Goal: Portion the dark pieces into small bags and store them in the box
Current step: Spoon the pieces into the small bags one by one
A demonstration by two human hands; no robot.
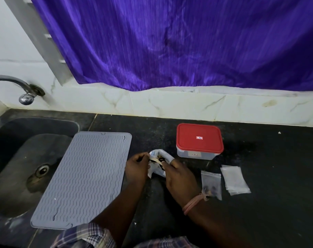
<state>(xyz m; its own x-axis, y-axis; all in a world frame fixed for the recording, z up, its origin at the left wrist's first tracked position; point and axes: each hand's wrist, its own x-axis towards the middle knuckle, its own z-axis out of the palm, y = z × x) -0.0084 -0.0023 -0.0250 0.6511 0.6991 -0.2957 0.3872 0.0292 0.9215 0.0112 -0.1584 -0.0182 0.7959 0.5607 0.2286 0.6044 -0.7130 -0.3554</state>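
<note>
Both hands are busy with a white pouch [159, 162] held just above the counter [259, 176], a little in front and to the left of the box [199, 142]. The left hand [136, 169] has its fingers curled, pinching the pouch's left edge up near the mouth. The right hand [180, 178] grips the right side of it, fingers curled around the rim, so the mouth is pulled apart between the two. You can see a few dark pieces [161, 159] in the opening, though it's too blurry to say how many.

The box is a clear tub with a red lid on, sitting on the black counter with a small label in the middle of the lid. In front of the box and slightly right, a small clear bag [211, 185] lies flat with some dark pieces at its near end. Just right of that bag there's a little stack of empty bags [235, 179], not touching it as far as I can tell.

Left of the box, past the hands, a grey ribbed mat [80, 179] lies on the counter with its left edge hanging over the sink [18, 158]. There's a tap [25, 90] on the wall above the sink, and a purple curtain [187, 42] hangs behind the box. There's a pinkish thread [195, 203] round the right wrist, and a checked sleeve [84, 235] shows at the bottom edge.
</note>
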